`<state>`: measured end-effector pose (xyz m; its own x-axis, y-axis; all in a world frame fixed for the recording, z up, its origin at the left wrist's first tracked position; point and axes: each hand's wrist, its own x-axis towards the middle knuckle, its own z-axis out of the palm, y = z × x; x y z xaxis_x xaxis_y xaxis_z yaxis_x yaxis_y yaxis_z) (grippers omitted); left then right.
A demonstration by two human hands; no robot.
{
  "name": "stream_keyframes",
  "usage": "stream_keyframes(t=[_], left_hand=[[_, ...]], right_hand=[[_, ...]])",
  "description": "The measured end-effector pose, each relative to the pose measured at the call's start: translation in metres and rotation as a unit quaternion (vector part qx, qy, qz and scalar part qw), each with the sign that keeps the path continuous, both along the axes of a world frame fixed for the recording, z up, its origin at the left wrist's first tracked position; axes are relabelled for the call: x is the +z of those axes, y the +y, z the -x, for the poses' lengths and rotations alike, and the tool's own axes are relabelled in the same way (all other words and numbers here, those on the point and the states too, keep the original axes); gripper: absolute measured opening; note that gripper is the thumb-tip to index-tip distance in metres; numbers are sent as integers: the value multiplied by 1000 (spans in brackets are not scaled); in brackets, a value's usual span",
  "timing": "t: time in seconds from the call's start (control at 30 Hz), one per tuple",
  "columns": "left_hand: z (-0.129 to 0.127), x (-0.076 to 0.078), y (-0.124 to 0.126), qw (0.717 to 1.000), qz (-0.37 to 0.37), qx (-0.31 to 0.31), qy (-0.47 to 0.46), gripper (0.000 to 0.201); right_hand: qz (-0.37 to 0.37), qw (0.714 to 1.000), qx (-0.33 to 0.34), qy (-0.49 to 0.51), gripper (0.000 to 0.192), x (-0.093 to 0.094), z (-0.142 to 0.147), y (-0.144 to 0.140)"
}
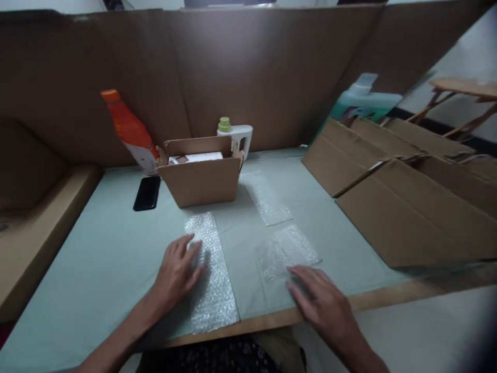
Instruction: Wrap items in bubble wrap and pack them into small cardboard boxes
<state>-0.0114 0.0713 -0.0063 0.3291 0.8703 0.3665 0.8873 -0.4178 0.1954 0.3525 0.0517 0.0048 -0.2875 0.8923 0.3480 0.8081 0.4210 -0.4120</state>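
Observation:
My left hand [180,267] hovers at or rests on the left edge of a long strip of bubble wrap [213,280], fingers apart and holding nothing. My right hand [320,298], slightly blurred, is at the near edge of a smaller, crumpled piece of bubble wrap [287,251]; its fingers are stretched out, and I cannot tell whether they touch the plastic. Another flat strip of bubble wrap [266,199] lies farther back. Behind the strips stands an open cardboard box [202,184] with a white packet [196,157] inside it.
A black phone [147,194] lies left of the box. An orange bottle [130,129] and a white jug [246,135] stand behind. Several cardboard boxes [411,207] and a green-liquid bottle [365,101] occupy the right. A tall cardboard wall [252,67] closes the back.

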Motion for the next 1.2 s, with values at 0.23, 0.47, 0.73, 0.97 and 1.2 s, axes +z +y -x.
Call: stream_keyframes(t=[0.23, 0.47, 0.73, 0.97, 1.2], left_hand=[[-8, -15, -36, 989, 118, -83, 29, 55], [-5, 0, -29, 980, 181, -74, -34, 56], [-58, 40, 7, 844, 355, -46, -399, 82], [-142, 9, 3, 635, 494, -20, -594, 112], [-124, 21, -32, 701, 404, -88, -581, 43]], right_hand=[[-33, 992, -32, -116, 35, -26, -30, 57], [46, 997, -57, 34, 35, 7, -43, 61], [27, 999, 9, 31, 31, 72, -19, 47], [41, 995, 47, 74, 28, 82, 9, 37], [78, 970, 3, 231, 21, 120, 22, 31]])
